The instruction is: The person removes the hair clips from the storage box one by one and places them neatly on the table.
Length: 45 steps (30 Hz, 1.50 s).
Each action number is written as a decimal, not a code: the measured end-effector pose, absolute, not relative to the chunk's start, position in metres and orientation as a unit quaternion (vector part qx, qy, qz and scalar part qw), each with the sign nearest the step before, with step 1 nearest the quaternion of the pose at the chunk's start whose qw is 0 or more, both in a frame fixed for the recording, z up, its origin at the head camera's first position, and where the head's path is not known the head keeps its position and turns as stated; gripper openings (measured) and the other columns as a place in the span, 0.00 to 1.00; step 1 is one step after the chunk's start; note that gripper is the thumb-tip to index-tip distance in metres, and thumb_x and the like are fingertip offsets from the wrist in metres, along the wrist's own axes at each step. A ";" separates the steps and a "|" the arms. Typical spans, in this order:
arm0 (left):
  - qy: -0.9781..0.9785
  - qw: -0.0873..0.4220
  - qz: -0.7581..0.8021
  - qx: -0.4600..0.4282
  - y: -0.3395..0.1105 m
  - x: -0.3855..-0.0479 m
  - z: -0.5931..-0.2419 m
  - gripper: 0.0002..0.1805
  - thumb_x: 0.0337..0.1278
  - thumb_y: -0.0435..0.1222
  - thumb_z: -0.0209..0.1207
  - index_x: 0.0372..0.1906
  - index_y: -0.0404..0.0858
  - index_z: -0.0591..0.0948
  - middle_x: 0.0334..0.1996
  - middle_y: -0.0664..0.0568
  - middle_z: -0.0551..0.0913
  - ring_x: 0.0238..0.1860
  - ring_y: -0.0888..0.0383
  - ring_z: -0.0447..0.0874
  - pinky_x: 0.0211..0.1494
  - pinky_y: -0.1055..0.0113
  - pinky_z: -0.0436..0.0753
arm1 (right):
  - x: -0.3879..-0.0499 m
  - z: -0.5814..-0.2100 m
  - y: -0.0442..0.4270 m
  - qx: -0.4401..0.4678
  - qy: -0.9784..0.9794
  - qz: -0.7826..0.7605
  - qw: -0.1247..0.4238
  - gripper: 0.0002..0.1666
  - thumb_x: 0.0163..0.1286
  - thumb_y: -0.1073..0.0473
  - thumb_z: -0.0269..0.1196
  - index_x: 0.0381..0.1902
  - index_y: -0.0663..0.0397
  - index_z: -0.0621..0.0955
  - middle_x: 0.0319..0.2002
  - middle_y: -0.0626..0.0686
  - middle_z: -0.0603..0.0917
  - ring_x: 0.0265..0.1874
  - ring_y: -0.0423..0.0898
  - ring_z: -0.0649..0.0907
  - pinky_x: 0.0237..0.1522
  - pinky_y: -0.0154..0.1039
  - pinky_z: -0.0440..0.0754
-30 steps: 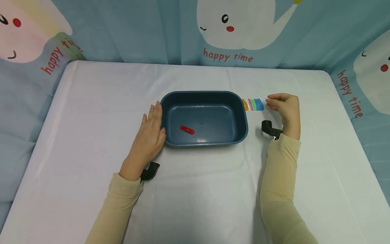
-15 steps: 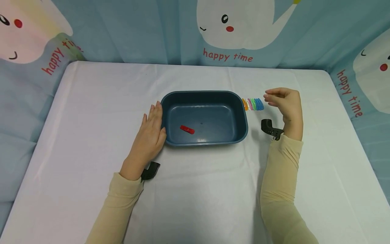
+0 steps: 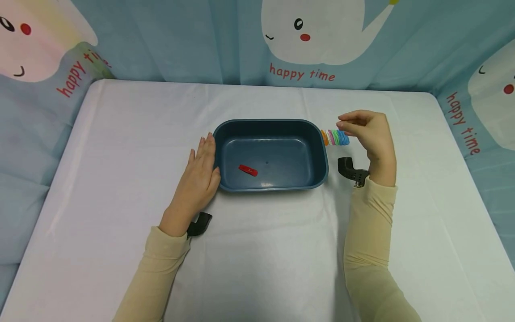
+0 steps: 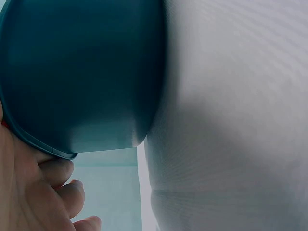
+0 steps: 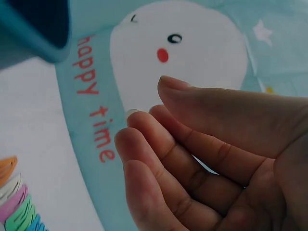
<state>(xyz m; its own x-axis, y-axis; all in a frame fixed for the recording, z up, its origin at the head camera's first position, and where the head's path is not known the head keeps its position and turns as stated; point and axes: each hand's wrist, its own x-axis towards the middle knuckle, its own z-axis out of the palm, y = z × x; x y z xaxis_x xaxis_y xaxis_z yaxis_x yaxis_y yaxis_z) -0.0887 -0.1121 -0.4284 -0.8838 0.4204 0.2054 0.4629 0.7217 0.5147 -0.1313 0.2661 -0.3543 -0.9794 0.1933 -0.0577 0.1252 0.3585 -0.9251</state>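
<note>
A dark blue rectangular basin [image 3: 266, 190] stands on the white-covered table, with a small red oblong piece [image 3: 248, 170] lying in it. My left hand [image 3: 194, 176] rests flat along the basin's left side, its straight fingers against the rim; in the left wrist view, fingers [image 4: 61, 197] touch that rim. Above the right end of a row of small coloured pieces [image 3: 335, 137] hovers my right hand [image 3: 370, 132]. Its fingers are loosely bent, thumb close to the index finger, and nothing shows between them in the right wrist view. The pieces' exact kind is unclear.
The coloured row sits close against the basin's right side, orange nearest it and blue farthest. A printed blue curtain [image 3: 225, 44] hangs round the table's [image 3: 120, 156] far and side edges. Each wrist carries a black camera mount [image 3: 350, 169].
My right hand has lifted away from the table beside the blue pieces and moved left over them. The left hand, basin and red piece stay where they were.
</note>
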 end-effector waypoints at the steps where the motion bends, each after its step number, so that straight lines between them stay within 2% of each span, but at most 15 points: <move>1: -0.927 0.037 -0.287 -0.238 -0.112 -0.089 -0.428 0.35 0.66 0.36 0.39 0.73 0.31 0.43 0.74 0.43 0.43 0.74 0.47 0.41 0.70 0.46 0.44 | -0.131 -0.353 0.265 -0.092 -0.824 0.558 0.029 0.06 0.59 0.65 0.66 0.35 0.58 0.86 0.27 0.41 0.84 0.31 0.37 0.83 0.36 0.29 0.80; 6: -0.928 0.036 -0.286 -0.238 -0.112 -0.089 -0.428 0.35 0.65 0.36 0.39 0.73 0.31 0.43 0.74 0.43 0.43 0.73 0.45 0.42 0.70 0.46 0.44 | -0.129 -0.346 0.257 -0.069 -0.835 0.545 0.020 0.07 0.58 0.64 0.68 0.36 0.58 0.86 0.28 0.41 0.84 0.31 0.38 0.83 0.36 0.29 0.79; 13: -0.929 0.034 -0.284 -0.236 -0.112 -0.089 -0.428 0.35 0.65 0.36 0.39 0.73 0.30 0.43 0.74 0.43 0.43 0.73 0.45 0.42 0.70 0.46 0.44 | -0.124 -0.337 0.246 -0.043 -0.852 0.522 0.009 0.14 0.58 0.60 0.68 0.40 0.64 0.85 0.31 0.41 0.84 0.31 0.38 0.82 0.36 0.29 0.76; 20: -0.929 0.037 -0.283 -0.236 -0.112 -0.089 -0.428 0.35 0.65 0.36 0.39 0.73 0.31 0.43 0.74 0.43 0.43 0.73 0.45 0.43 0.70 0.45 0.44 | -0.122 -0.331 0.237 -0.017 -0.853 0.522 0.004 0.11 0.58 0.60 0.69 0.38 0.60 0.86 0.31 0.43 0.85 0.32 0.40 0.82 0.35 0.31 0.75; 32: -0.930 0.032 -0.283 -0.233 -0.112 -0.089 -0.427 0.35 0.65 0.36 0.39 0.73 0.30 0.44 0.74 0.43 0.44 0.73 0.46 0.41 0.70 0.46 0.44 | -0.121 -0.333 0.218 0.037 -0.866 0.497 -0.032 0.15 0.60 0.61 0.67 0.42 0.67 0.83 0.33 0.46 0.85 0.32 0.48 0.82 0.31 0.32 0.75; 39: -0.929 0.035 -0.284 -0.235 -0.113 -0.089 -0.427 0.35 0.65 0.36 0.39 0.73 0.29 0.45 0.74 0.43 0.44 0.73 0.46 0.41 0.70 0.46 0.44 | -0.123 -0.334 0.205 0.072 -0.868 0.489 -0.057 0.13 0.60 0.64 0.66 0.42 0.67 0.83 0.35 0.52 0.86 0.33 0.39 0.83 0.39 0.31 0.76; 45: -0.928 0.033 -0.286 -0.235 -0.111 -0.090 -0.429 0.35 0.64 0.36 0.39 0.73 0.29 0.45 0.74 0.42 0.44 0.73 0.46 0.41 0.70 0.46 0.44 | -0.123 -0.339 0.194 0.084 -0.874 0.471 -0.088 0.12 0.61 0.64 0.65 0.42 0.65 0.83 0.36 0.54 0.85 0.33 0.42 0.83 0.41 0.34 0.77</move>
